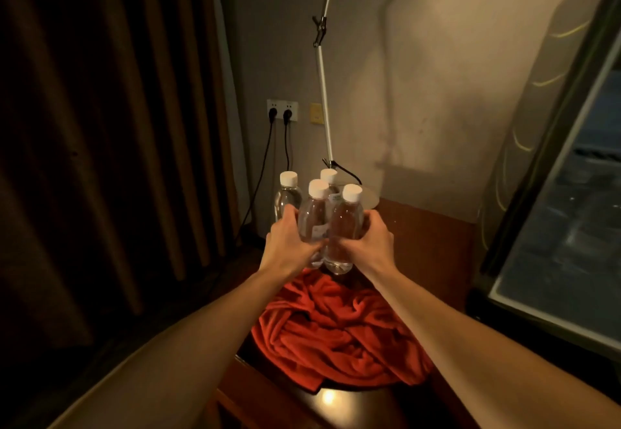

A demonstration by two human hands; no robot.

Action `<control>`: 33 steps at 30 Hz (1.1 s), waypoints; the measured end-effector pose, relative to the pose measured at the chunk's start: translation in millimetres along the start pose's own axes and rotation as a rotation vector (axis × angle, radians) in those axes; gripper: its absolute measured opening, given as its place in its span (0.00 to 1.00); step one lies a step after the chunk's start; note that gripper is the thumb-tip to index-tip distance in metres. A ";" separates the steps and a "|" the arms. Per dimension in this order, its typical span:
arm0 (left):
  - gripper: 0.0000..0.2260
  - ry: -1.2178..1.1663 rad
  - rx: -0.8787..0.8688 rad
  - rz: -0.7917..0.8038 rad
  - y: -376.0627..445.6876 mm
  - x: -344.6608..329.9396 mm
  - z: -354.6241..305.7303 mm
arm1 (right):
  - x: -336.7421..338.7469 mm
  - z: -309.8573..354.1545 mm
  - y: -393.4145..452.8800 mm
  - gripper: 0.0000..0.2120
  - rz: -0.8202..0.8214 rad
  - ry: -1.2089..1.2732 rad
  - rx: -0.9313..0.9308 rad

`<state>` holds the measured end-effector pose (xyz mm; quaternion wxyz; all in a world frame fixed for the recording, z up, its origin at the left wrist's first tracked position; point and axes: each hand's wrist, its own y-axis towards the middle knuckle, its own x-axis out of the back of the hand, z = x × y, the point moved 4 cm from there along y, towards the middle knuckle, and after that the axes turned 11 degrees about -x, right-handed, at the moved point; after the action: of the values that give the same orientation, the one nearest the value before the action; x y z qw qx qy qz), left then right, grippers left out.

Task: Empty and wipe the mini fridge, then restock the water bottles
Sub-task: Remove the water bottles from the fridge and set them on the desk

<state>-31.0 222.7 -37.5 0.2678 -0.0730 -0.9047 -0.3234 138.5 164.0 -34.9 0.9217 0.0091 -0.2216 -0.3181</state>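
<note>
Dim warm light fills a room corner, with brown curtains (100, 126) on the left and a pale wall (420, 92) behind. On that wall sits a socket plate (282, 110) with two black plugs in it, their cords hanging down, and a white lamp pole (324, 92) rises beside it. A dark wooden table (433, 247) stands below the wall.

Four clear water bottles (342, 223) with white caps are bunched together upright above the table's far left part, all touching. The left hand (289, 244) curls round the cluster from the left, and the right hand (369, 244) curls round it from the right, so both grip the bunch between them. Whether the bottles rest on the table or are lifted off it cannot be told.

A crumpled red cloth (336, 334) lies on the table's near part, just below the bottles and between the two forearms.

At the right edge stands the fridge (554, 244), its glass door (571, 193) beside the table's right side.
</note>
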 end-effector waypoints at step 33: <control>0.31 0.276 -0.013 0.252 -46.3 30.2 -42.5 | 36.4 0.2 -52.1 0.24 0.174 -0.122 0.013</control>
<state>-52.1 158.8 -19.1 0.4270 -0.1423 -0.8411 -0.3000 133.6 101.0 -28.3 0.9306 -0.0234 -0.2793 -0.2356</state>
